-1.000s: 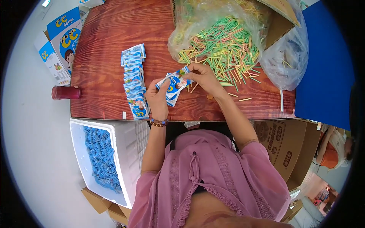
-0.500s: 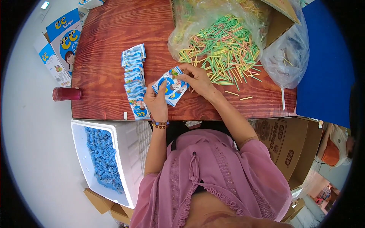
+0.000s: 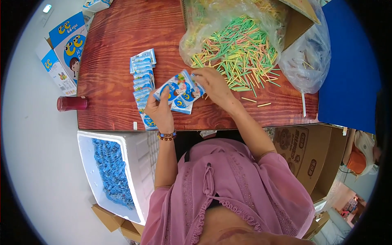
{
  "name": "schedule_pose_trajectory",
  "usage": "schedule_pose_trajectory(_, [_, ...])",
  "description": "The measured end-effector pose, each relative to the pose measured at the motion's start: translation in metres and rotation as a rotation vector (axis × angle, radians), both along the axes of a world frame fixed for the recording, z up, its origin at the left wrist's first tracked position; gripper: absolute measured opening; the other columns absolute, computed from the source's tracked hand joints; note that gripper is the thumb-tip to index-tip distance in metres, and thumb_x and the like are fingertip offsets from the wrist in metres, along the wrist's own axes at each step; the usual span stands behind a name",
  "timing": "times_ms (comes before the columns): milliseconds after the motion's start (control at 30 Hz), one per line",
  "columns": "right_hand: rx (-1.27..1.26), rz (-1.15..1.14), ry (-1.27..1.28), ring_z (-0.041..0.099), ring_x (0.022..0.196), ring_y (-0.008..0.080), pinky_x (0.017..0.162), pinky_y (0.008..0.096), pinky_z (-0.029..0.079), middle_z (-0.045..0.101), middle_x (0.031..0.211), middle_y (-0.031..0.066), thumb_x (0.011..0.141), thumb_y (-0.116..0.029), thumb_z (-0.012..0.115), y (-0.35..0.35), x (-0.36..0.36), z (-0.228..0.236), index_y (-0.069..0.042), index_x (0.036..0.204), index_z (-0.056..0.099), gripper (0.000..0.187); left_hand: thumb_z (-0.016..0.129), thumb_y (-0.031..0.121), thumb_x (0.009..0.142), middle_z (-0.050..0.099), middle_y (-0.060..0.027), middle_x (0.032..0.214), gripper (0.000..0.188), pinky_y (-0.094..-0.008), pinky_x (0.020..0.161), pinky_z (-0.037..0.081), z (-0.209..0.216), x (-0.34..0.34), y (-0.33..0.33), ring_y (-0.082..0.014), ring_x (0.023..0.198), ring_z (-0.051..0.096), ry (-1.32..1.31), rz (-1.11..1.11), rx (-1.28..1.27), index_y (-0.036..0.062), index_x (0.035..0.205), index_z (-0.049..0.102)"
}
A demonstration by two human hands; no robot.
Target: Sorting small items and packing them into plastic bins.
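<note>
My left hand (image 3: pixel 160 112) pinches a small blue-and-white sachet (image 3: pixel 176 84), its thumb across the front. Partly behind that one, a second sachet (image 3: pixel 191 94) reaches under the fingers of my right hand (image 3: pixel 216 87), which are curled at its edge; the fingertips are partly hidden. Lower down, another sachet (image 3: pixel 182 107) shows beneath these two. Just left of my left hand, an overlapping row of similar sachets (image 3: pixel 143 75) runs along the red-brown wooden table (image 3: pixel 118 36). Beyond my right hand spreads a heap of thin green, yellow and pink sticks (image 3: pixel 241 53).
A clear plastic bag (image 3: pixel 192 41) and cardboard box (image 3: pixel 300 30) surround the sticks. A red jar (image 3: pixel 72 103) lies at the left edge. Below, a white foam box (image 3: pixel 141 163) contains many blue pieces (image 3: pixel 112 171). A printed carton (image 3: pixel 71 49) stands at left.
My left hand has shifted slightly left with its sachet, and the stacked sachets have fanned apart. My right hand has moved a little right, its fingers now at the rear sachet's edge.
</note>
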State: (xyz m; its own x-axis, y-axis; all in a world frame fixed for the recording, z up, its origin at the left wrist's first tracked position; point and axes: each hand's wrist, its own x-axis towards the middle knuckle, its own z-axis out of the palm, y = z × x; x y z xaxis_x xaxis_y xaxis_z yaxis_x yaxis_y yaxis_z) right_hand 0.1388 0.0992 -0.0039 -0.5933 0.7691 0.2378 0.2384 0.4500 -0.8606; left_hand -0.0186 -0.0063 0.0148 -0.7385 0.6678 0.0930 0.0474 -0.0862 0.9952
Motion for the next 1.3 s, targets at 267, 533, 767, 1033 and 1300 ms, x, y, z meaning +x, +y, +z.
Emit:
schedule_pose_trajectory(267, [-0.545,0.05,0.348,0.055,0.071,0.0022,0.061,0.0202,0.044,0.063,0.077,-0.0019,0.088,-0.009,0.065,-0.016,-0.001,0.011,-0.001,0.09,0.067,0.008,0.067,0.002,0.088,0.067,-0.0008,0.083,0.006,-0.0192,0.064,0.045,-0.007,0.015,-0.003,-0.0029,0.072,0.056,-0.365,-0.181,0.097,-0.0016,0.093,0.068])
schedule_pose_trajectory(533, [-0.352,-0.04,0.22,0.049,0.065,0.0046,0.057,0.0244,0.041,0.059,0.07,-0.0015,0.087,-0.01,0.067,-0.014,0.009,0.004,-0.001,0.082,0.066,0.011,0.066,0.002,0.088,0.066,0.0005,0.08,0.005,-0.0192,0.062,0.043,-0.014,0.023,-0.002,-0.0023,0.069,0.054,-0.302,-0.132,0.084,-0.0022,0.087,0.068])
schedule_pose_trajectory(767, [-0.444,-0.09,0.475,0.056,0.084,0.0091,0.076,0.0226,0.044,0.062,0.093,0.0015,0.086,-0.009,0.066,-0.001,0.009,0.012,-0.002,0.104,0.062,0.02,0.066,0.005,0.09,0.064,0.0022,0.077,0.009,-0.0189,0.057,0.039,-0.017,0.018,0.006,-0.0008,0.066,0.051,-0.41,-0.082,0.097,-0.0006,0.083,0.068])
schedule_pose_trajectory(1033, [-0.545,-0.002,0.315,0.047,0.062,0.0063,0.054,0.026,0.037,0.055,0.066,-0.0004,0.083,-0.014,0.071,-0.015,-0.003,0.025,0.0,0.079,0.064,0.016,0.063,0.007,0.092,0.066,0.0004,0.081,0.008,-0.0198,0.06,0.045,-0.007,0.018,0.004,-0.0024,0.069,0.057,-0.534,-0.101,0.066,-0.0001,0.091,0.068])
schedule_pose_trajectory(1300, [-0.096,0.061,0.157,0.051,0.066,0.0164,0.062,0.0299,0.04,0.056,0.069,0.0055,0.084,-0.017,0.067,-0.033,-0.006,0.01,-0.005,0.08,0.069,0.013,0.059,0.015,0.096,0.066,0.0004,0.084,0.014,-0.0244,0.065,0.051,-0.002,0.013,-0.02,-0.0061,0.073,0.061,-0.57,-0.062,0.085,0.0058,0.087,0.065])
